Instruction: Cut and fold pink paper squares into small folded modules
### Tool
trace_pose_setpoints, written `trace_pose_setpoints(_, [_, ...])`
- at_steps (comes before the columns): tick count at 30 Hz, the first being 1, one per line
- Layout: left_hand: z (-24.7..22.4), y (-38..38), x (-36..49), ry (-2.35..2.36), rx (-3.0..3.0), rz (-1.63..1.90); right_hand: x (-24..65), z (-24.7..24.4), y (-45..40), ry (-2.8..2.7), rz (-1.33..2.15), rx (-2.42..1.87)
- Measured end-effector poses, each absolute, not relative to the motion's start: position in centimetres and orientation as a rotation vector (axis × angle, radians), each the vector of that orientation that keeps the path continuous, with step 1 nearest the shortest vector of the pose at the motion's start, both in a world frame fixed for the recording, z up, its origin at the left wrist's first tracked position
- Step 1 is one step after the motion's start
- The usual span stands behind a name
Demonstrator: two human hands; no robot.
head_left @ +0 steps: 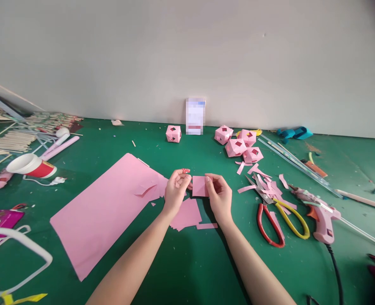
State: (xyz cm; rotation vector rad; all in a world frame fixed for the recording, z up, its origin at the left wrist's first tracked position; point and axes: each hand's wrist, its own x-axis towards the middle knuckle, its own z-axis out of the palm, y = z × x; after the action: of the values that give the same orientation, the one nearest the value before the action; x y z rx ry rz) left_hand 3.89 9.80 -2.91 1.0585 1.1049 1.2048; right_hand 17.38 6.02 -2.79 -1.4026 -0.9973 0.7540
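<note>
A small pink paper square point(199, 186) is pinched at its right edge by my right hand point(218, 195), thumb on top. At the square's left side my left hand point(176, 191) has its thumb and fingers closed together; whether they grip the paper's edge is hard to make out. Below the hands lie a stack of pink paper squares point(187, 214) and a narrow pink strip point(207, 226). A large pink sheet point(101, 216) lies at the left, with smaller pink pieces on its right end.
Folded pink paper shapes point(235, 148) stand at the back, near a phone point(195, 116). Scissors point(270, 203), paper scraps and a pink glue gun point(322, 214) lie at the right. A tipped paper cup point(31, 165) and sticks are at the left.
</note>
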Motion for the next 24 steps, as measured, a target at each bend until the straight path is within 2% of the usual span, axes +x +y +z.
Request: trace_pose_setpoints(24, [-2.12, 9.5, 4.07, 1.094, 1.114, 1.2, 17.4, -2.86, 6.01, -0.912, 0.839, -1.354])
